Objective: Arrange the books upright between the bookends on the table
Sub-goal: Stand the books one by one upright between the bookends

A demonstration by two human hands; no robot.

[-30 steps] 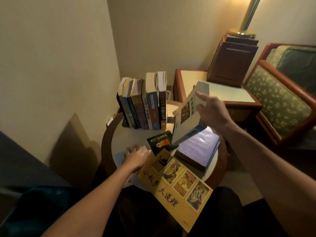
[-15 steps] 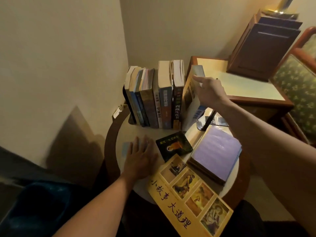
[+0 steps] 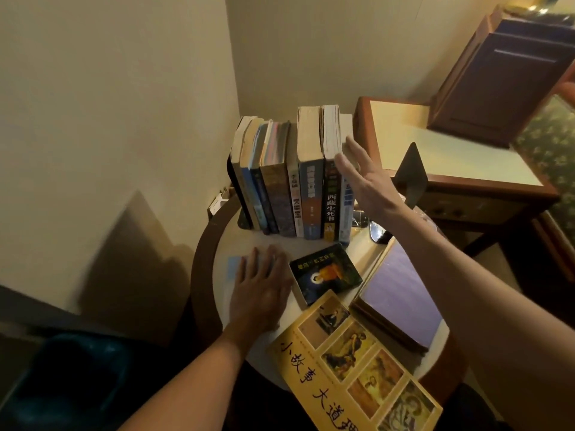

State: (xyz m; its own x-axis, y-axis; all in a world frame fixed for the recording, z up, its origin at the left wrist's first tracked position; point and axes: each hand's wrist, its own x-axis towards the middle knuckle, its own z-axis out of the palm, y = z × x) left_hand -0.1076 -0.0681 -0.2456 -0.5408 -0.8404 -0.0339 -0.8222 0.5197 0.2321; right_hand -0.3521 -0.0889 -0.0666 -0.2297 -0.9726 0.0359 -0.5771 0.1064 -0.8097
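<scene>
Upright books (image 3: 308,181) stand at the desk's (image 3: 221,303) far edge against the left bookend (image 3: 238,194). The right hand (image 3: 364,181), grip flat open, presses the rightmost book (image 3: 346,222); the left hand (image 3: 261,290) lies flat, holding nothing, near the left edge.

Two cream walls meet in a corner (image 3: 238,57) just behind the round table (image 3: 199,275), whose dark wooden rim frames a pale top. Left of the round table a broad angular shadow (image 3: 133,259) falls on the wall, with a small white fitting (image 3: 217,202) low down beside the rim. To its right stands a square side table (image 3: 460,157) with a red-brown edge and cream top, bearing a dark wooden case (image 3: 504,82). Beyond that is green patterned upholstery (image 3: 547,141). The light is warm and dim.
</scene>
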